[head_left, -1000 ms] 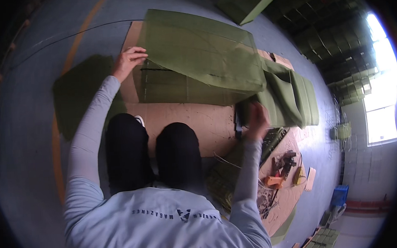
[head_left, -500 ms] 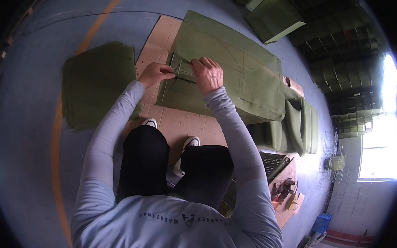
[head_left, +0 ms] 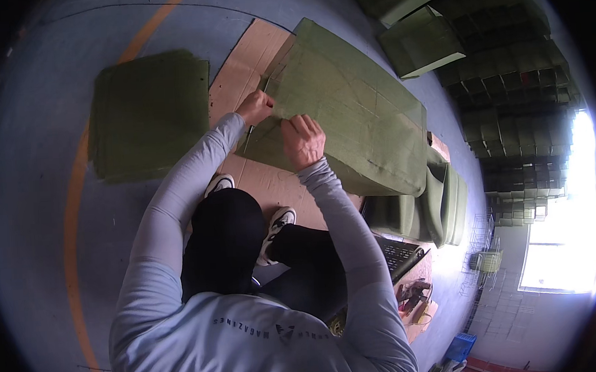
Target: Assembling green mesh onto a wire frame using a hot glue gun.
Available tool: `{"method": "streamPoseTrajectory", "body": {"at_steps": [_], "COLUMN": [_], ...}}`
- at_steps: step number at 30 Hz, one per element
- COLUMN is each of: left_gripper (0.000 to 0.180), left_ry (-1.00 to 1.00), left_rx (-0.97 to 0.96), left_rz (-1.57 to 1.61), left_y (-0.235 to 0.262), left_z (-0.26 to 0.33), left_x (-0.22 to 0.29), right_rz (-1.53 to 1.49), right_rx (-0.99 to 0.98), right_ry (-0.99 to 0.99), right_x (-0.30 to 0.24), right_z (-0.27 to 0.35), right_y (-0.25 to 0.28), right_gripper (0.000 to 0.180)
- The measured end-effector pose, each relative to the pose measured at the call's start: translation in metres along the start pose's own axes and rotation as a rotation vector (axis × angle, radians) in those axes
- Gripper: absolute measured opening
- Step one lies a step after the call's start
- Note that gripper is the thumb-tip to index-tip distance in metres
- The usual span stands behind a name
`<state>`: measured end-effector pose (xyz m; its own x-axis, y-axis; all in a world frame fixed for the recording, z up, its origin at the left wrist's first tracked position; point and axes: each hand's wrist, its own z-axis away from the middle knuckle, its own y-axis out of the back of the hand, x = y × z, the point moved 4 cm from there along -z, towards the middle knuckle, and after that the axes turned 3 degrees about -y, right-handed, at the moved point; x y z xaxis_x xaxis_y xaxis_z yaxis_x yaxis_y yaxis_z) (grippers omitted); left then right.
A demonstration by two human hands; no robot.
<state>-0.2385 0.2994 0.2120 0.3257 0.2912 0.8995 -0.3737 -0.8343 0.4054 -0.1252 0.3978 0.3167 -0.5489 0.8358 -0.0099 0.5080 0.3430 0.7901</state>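
A thick stack of olive-green fabric sheets (head_left: 348,109) lies on flattened brown cardboard (head_left: 251,60) on the floor in front of me. My left hand (head_left: 255,107) is closed on the near left edge of the top sheet. My right hand (head_left: 303,140) presses its fingers down on the same sheet, a little to the right. Faint marked lines cross the top sheet. I am crouched, with my white-soled shoes (head_left: 278,222) on the cardboard just below the stack.
A second flat pile of green fabric (head_left: 149,113) lies to the left on the blue floor. Folded green pieces (head_left: 434,206) sit at the right, more green panels (head_left: 418,41) farther back. Small tools (head_left: 412,298) lie by my right side. An orange line (head_left: 76,197) curves across the floor.
My right hand came in from the right side onto the green stack, beside my left hand. Both hands now rest on the near edge of the top sheet, and the view has shifted.
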Motion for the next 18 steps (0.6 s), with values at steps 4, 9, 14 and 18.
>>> {"method": "streamPoseTrajectory", "body": {"at_steps": [4, 9, 14, 18], "left_gripper": [0.016, 0.014, 0.011, 0.01], "left_ry": [0.052, 0.08, 0.101, 0.081], "left_rx": [0.005, -0.086, -0.095, -0.134], "left_rz": [0.056, 0.081, 0.153, 0.127], "left_y": [-0.005, -0.004, -0.003, 0.001], "left_z": [-0.005, -0.008, -0.01, -0.009], "left_x": [-0.019, -0.011, -0.012, -0.008], "right_rz": [-0.002, 0.021, 0.002, -0.001], "right_rx": [0.029, 0.025, 0.057, 0.089], "right_ry": [-0.043, -0.091, -0.121, -0.139], "right_x": [-0.007, -0.007, -0.013, -0.014], "right_z": [0.006, 0.015, 0.014, 0.015], "right_y": [-0.012, -0.023, -0.026, -0.029], "right_gripper": [0.012, 0.014, 0.012, 0.016]}}
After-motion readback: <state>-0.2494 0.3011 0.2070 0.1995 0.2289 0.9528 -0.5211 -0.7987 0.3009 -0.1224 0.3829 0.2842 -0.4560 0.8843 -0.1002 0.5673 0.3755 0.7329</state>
